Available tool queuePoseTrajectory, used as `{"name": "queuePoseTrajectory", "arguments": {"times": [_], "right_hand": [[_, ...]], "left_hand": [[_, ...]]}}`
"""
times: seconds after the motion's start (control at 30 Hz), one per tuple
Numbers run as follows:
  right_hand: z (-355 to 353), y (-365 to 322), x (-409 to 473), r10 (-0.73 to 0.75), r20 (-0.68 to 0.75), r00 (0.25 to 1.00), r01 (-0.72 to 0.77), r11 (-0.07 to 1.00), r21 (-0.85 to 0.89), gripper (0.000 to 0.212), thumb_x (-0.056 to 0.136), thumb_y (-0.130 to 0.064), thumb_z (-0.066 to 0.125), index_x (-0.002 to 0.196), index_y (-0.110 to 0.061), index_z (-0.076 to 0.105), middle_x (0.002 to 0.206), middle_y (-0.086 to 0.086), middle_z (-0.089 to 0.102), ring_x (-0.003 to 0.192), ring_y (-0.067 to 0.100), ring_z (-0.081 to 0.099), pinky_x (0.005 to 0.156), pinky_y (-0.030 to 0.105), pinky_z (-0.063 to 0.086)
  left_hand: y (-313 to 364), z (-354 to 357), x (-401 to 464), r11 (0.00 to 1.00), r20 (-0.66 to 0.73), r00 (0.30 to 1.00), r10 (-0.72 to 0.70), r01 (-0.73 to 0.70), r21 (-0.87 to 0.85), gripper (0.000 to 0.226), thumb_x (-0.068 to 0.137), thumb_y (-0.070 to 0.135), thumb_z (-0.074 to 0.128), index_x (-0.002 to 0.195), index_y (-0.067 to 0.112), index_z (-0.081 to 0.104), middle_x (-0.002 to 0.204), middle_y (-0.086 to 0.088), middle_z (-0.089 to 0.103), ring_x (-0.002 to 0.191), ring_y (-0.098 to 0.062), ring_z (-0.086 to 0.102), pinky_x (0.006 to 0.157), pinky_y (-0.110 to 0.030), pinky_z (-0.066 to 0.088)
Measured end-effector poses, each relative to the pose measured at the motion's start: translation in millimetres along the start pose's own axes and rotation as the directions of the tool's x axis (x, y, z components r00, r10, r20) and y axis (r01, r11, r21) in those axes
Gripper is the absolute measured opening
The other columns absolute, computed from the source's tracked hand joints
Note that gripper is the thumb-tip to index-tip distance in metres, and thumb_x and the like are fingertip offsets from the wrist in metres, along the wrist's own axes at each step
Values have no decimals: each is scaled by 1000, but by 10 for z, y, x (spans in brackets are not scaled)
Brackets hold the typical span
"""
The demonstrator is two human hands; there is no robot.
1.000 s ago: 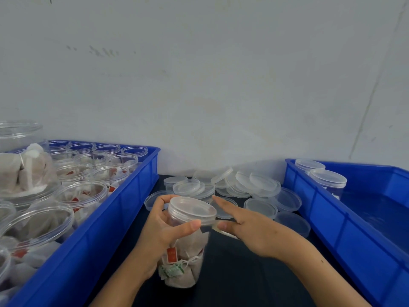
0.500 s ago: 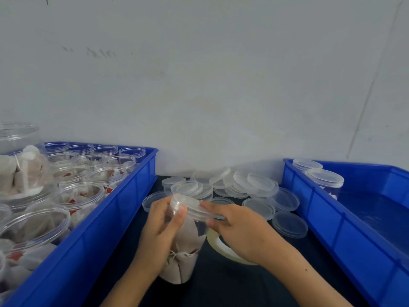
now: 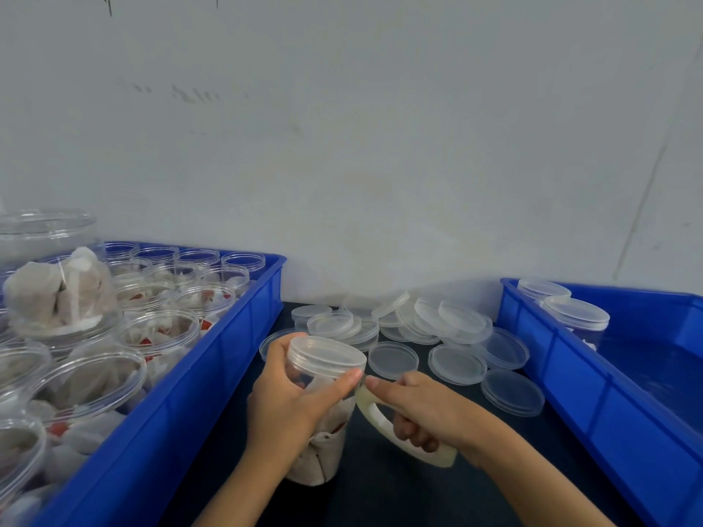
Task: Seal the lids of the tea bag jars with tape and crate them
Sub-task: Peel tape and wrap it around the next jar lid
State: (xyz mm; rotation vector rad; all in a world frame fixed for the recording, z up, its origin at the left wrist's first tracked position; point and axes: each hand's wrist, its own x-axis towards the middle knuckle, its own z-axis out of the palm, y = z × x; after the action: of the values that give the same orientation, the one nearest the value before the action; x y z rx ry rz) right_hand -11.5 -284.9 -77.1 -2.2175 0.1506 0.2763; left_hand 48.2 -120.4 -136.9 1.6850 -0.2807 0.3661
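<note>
A clear jar (image 3: pixel 323 443) stuffed with tea bags stands on the dark table, topped by a clear lid (image 3: pixel 326 355). My left hand (image 3: pixel 293 397) grips the jar just under the lid, thumb across the front. My right hand (image 3: pixel 426 408) holds a pale roll of tape (image 3: pixel 384 424), fingers through its hole, with its forefinger tip at the jar's neck beside my left thumb.
A blue crate (image 3: pixel 213 359) on the left is packed with several open jars of tea bags. A blue crate (image 3: pixel 608 408) on the right holds two lidded jars (image 3: pixel 574 317) at its far end. Several loose clear lids (image 3: pixel 418 329) lie behind the jar.
The lid has gone from tilted to sitting flat on the jar. My right hand left the lid, took hold of the tape roll and brought it to the jar's neck.
</note>
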Motion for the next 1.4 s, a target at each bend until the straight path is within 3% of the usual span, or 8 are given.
{"name": "queuePoseTrajectory", "arguments": {"times": [0.1,0.3,0.5,0.63,0.73,0.9,1.13,1.4], "right_hand": [[2,4,23,-38,23,999,39,998,-44,48,99,-53,36,79,-14,57,60,-1,51,47,7,43,51,19,35],[62,22,47,-50,49,998,38,976,212,34,103,-35,40,83,-12,52,53,-4,44,43,7,35,47,19,30],[-96,-4,-8,-247,-117,962,214,947,-239,42,98,-48,42,70,-18,53,60,-7,50,53,7,43,57,23,36],[-139,23,7,-284,-141,948,216,905,-365,46,97,-50,43,76,-11,56,64,-4,49,57,10,42,62,32,38],[-216,52,44,-270,-134,954,227,936,-267,42,96,-49,48,73,-15,56,67,-1,52,65,14,47,70,38,44],[-264,103,72,-251,-104,962,232,958,-167,44,91,-54,51,71,-16,57,60,-8,50,60,10,44,66,28,40],[-198,105,101,-231,-120,965,211,964,-162,44,92,-52,51,67,-16,55,49,-12,46,49,6,39,59,25,36],[-127,71,88,-186,-164,969,168,979,-120,47,95,-51,49,71,-12,56,52,-7,48,46,6,41,56,23,36]], "left_hand": [[13,15,-12,1000,-1,1000,10,-10,10,78,36,75,74,105,44,52,100,22,63,90,1,62,79,-30,54],[12,25,-21,999,-10,1000,24,-24,25,77,37,76,73,104,44,52,98,22,64,90,-2,63,78,-32,55],[58,-28,22,998,26,999,-44,45,-47,78,35,73,78,102,39,56,99,18,65,89,2,62,75,-22,50],[111,-29,22,975,97,987,-130,145,-170,76,36,58,82,104,30,62,96,10,71,83,4,66,66,-14,48],[153,-10,15,942,139,971,-193,224,-251,77,36,53,82,106,25,65,94,7,74,83,-1,69,69,-17,48],[186,-9,-7,898,244,934,-260,327,-294,75,36,49,83,105,25,66,92,6,75,92,-14,70,83,-31,51],[134,-34,22,871,301,909,-288,379,-313,89,39,43,88,115,20,49,87,3,75,84,-14,72,77,-32,53],[144,-21,-41,940,266,954,-135,209,-270,66,55,56,69,106,18,51,98,3,69,87,-7,68,73,-24,50]]}}
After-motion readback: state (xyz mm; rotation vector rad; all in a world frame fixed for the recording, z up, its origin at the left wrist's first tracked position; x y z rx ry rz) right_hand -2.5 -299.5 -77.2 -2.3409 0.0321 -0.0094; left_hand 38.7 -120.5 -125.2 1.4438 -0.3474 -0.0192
